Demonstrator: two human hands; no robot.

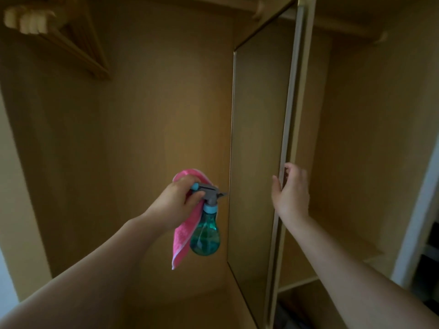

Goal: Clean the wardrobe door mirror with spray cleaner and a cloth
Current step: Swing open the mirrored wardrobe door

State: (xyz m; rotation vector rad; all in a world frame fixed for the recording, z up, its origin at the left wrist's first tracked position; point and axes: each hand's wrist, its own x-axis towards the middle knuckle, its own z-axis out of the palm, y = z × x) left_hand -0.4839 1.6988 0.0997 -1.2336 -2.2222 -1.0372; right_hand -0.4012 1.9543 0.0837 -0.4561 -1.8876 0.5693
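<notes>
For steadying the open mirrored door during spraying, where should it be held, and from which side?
By its free vertical edge, from the right, as the right hand does. It stands open with that thin frame edge toward the person, so a hand can wrap it without touching the mirror, which faces left.

Arms outstretched; left hand [177, 200] grips spray bottle [205, 236], right hand [291, 193] grips door edge [293, 91].
</notes>
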